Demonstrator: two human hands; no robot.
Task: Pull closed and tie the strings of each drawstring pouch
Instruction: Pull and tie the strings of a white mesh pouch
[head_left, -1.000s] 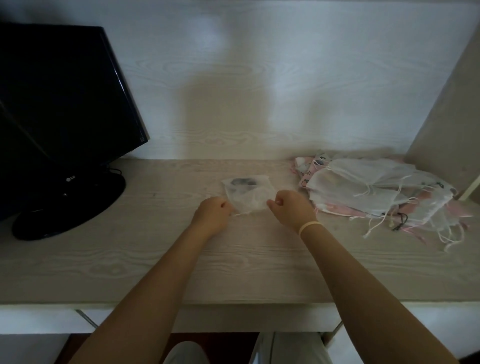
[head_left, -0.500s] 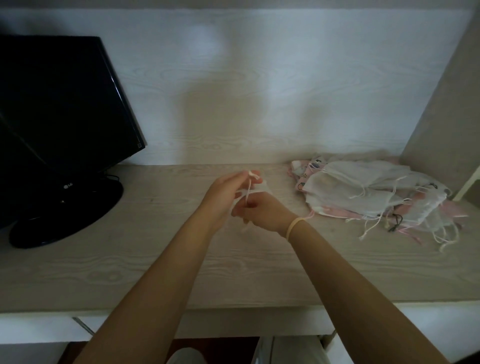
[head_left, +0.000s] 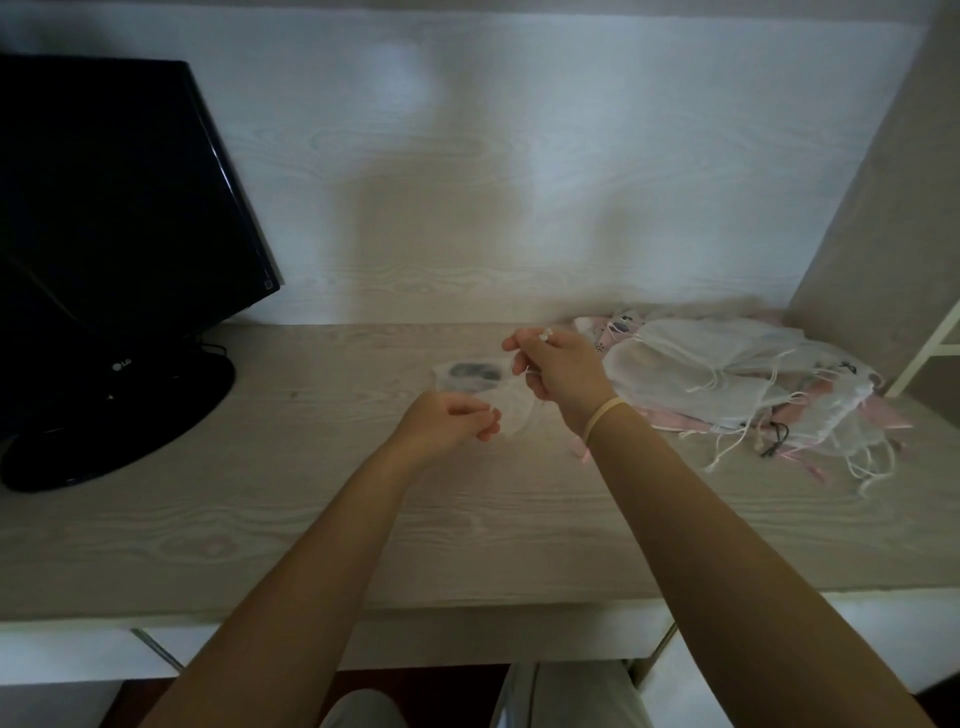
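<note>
Pouch (head_left: 470, 382) work is under way above the middle of the surface (head_left: 260, 519): a sheer white drawstring pouch with a dark patch showing through its fabric lies flat there, just beyond the left hand and left of the right hand. The right hand (head_left: 558, 376) is raised a little, fingers curled, pinching a white string (head_left: 537, 410) near its knotted end at the fingertips; the string hangs down past the wrist, which wears a pale band (head_left: 602, 418). The left hand (head_left: 449, 426), nearer the person than the pouch, has its fingers curled in with the tips pressed together; it seems to pinch the other end of the string, though the cord there is too thin and blurred to be sure.

Right of the pouch, just beside the right hand, sits a loose pile of pouches (head_left: 737, 379), white mesh ones on top of pink patterned ones, with many white strings trailing off its near edge and a small dark cord among them. The pile reaches to the side panel (head_left: 883, 208) at the far right. Well to the left of the pouch stands a black monitor (head_left: 114, 208) on a round black base (head_left: 119, 426), angled toward the middle. A pale wood-grain back panel (head_left: 493, 182) rises behind the pouch.
</note>
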